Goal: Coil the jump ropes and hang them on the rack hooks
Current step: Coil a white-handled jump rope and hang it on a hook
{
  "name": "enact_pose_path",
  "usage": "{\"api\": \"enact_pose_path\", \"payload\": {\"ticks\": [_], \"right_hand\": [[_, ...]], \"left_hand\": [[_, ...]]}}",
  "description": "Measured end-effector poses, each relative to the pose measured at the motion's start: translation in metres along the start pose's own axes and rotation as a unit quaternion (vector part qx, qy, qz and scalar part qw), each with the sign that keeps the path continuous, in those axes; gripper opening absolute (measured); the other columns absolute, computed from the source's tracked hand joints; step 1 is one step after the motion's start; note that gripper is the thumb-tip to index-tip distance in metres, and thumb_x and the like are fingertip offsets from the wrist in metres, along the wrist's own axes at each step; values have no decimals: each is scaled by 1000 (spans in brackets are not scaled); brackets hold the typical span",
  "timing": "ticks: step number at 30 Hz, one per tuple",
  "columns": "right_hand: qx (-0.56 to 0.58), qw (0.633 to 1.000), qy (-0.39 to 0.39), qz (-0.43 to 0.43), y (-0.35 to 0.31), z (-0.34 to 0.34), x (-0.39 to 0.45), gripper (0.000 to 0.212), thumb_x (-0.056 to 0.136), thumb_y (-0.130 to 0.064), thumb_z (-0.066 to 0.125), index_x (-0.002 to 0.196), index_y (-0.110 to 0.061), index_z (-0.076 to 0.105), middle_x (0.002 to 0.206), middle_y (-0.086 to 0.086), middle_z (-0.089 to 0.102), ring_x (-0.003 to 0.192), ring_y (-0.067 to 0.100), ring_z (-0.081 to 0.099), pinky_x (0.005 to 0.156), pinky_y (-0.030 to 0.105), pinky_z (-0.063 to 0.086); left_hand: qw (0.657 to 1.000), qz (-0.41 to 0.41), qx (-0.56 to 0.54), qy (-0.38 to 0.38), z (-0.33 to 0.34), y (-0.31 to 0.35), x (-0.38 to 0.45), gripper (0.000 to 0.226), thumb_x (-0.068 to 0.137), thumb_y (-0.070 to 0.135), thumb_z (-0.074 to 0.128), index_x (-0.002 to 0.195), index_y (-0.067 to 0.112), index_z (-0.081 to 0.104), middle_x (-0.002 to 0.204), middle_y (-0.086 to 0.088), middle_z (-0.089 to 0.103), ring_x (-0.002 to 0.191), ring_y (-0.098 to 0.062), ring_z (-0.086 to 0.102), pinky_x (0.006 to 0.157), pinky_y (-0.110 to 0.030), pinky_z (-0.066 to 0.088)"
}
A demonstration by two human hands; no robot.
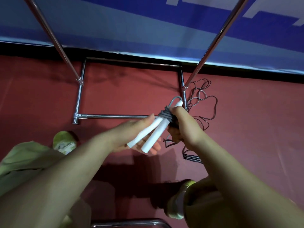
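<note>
**Two white handles bound in grey cord, held over a red floor**

No legible writing: only broken pale block shapes on the blue banner [148, 22] along the far wall, too cropped to read. No brand seen on the handles.

Underfoot, a dull red floor [41, 96], bounded at the far edge by a black strip below the banner. Standing on it, a chrome rack [79, 102]: rectangular base frame of tubes, two slanting uprights rising out of view at top left and top right. Hooks not in view. Beside the rack's right-hand foot, a loose dark jump rope [209, 102] sprawled in tangled loops on the floor, with a bundle of dark strands near the right forearm. Green shoes at lower left and lower right; green trouser fabric at the left edge. Another chrome tube at the bottom edge.

Held above the rack's front bar, the white-handled jump rope [158, 129]: two handles side by side, grey cord wound several turns round their upper ends, one grey loop poking up past the top.

Left hand [141, 139] palm up, fingers nearly straight, cradling the lower ends of the handles from beneath. Right hand [182, 122] curled round the wound cord and upper handles, thumb pressed on the wraps; grey slack trailing below that hand.
</note>
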State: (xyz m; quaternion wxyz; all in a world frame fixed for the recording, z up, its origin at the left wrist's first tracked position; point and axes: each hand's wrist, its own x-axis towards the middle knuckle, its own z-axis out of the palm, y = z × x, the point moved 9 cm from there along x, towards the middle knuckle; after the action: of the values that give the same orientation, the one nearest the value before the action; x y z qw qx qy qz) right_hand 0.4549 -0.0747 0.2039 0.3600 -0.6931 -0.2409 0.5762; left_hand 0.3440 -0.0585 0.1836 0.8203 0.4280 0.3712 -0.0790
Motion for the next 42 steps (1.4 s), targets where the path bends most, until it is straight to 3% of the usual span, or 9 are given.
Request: {"api": "enact_pose_path", "payload": {"ticks": [6,14,19,23,26,30,34,38,42], "right_hand": [[67,998,-7,-17,-8,0,-4,38,95,-37,32,60,-21,26,49,-4,18,45,11,11,47,26,11],[20,1000,-7,-19,-2,5,1,46,104,-40,24,77,-10,44,61,4,35,39,7,22,41,19,16],[-4,1000,21,-22,2,2,0,43,104,-40,27,70,-15,36,57,1,29,42,9,20,46,27,15],[-146,984,92,-49,-5,-8,-1,63,102,-46,26,49,-22,47,40,-9,37,45,15,37,53,30,32],[-205,970,121,-57,-5,-12,0,63,101,-50,24,61,-13,56,50,-5,49,50,15,45,53,28,35],[-155,974,149,-70,0,-13,-2,72,101,-51,21,71,-2,64,47,-4,46,48,13,42,55,29,31],[-89,988,125,-1,10,-10,1,74,92,-68,27,70,-10,65,47,-4,44,42,10,37,51,27,29],[-47,993,112,11,9,-8,1,53,89,-62,46,56,-21,54,44,-9,37,36,7,30,45,24,23],[-60,990,123,-36,0,-11,3,47,87,-48,49,49,-23,40,44,-11,31,39,7,26,50,29,22]], "left_hand": [[986,-22,-119,-112,29,-5,-3,67,72,68,33,77,8,64,60,-4,53,46,-15,51,47,-26,48],[994,59,38,81,-6,8,6,62,90,59,28,77,6,59,55,-5,55,43,-18,49,41,-22,32],[968,82,162,175,-20,18,5,56,100,46,24,73,11,58,56,-3,58,42,-14,52,41,-20,31],[967,85,146,192,-24,19,5,54,100,45,28,73,9,59,55,-4,57,42,-16,52,42,-20,36],[958,104,149,221,-30,23,3,49,100,43,34,72,10,58,57,-5,57,43,-14,52,44,-18,41],[937,99,215,259,-44,21,5,46,90,56,48,69,17,61,64,-1,67,54,-20,61,64,-31,49],[913,109,255,299,-50,26,2,67,60,74,50,74,11,65,60,-5,62,58,-25,58,63,-41,48],[880,166,281,344,-47,36,-5,40,69,55,72,78,17,64,63,4,54,61,-17,48,60,-34,38],[890,164,291,311,-39,34,-4,35,67,52,76,74,24,56,68,5,56,64,-16,50,60,-32,37]]}}
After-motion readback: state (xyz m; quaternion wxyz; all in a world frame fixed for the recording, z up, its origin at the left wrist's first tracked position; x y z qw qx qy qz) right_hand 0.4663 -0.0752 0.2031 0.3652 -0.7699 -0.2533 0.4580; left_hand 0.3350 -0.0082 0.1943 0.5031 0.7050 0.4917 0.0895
